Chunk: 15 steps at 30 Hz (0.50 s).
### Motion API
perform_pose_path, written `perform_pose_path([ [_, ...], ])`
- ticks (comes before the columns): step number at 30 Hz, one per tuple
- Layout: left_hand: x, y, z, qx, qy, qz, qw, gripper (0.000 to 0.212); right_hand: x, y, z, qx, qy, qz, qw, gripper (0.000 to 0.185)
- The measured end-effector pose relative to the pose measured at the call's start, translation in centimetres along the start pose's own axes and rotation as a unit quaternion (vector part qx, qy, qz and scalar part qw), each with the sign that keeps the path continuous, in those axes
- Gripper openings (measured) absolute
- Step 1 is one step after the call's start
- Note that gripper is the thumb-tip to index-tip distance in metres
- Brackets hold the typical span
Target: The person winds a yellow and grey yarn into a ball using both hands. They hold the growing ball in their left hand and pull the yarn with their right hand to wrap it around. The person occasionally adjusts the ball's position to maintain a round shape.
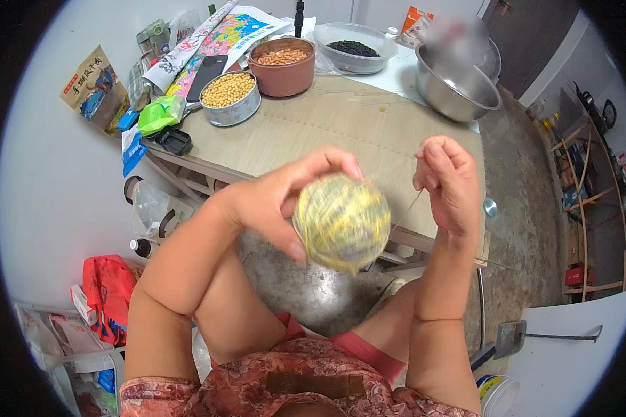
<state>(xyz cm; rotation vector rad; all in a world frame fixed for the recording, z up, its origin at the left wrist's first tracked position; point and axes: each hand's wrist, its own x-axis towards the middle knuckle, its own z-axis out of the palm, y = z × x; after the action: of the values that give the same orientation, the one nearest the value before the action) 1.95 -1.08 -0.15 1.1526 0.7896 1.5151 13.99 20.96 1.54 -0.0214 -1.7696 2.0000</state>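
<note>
My left hand (297,200) grips a round ball (344,224) wound in yellow and grey-green yarn or cord, blurred, over my lap near the table's front edge. To its right, apart from the ball, my right hand (446,174) is raised with its fingers pinched together. A thin strand (416,199) hangs below those fingers; whether it joins the ball cannot be told.
On the wooden table (323,130) stand a tin of soybeans (229,99), a brown pot of peanuts (283,68), a plastic bowl (354,49) with dark contents and a steel bowl (456,86). A phone (207,78) and packets lie at the left. A dustpan (511,339) is at the lower right.
</note>
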Motion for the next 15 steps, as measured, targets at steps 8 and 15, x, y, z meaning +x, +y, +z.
perform_pose_path([
  [8, 0.8, 1.4, -0.3, 0.065, 0.258, 0.184, 0.946, 0.097, 0.2, 5.4, 2.1, -0.035, -0.041, 0.143, 0.988, 0.026],
  [15, 1.0, 1.3, -2.1, 0.166, 0.391, 0.229, 0.876, 0.080, -3.0, 8.4, 3.3, -0.105, -0.138, 0.151, 0.973, 0.030],
])
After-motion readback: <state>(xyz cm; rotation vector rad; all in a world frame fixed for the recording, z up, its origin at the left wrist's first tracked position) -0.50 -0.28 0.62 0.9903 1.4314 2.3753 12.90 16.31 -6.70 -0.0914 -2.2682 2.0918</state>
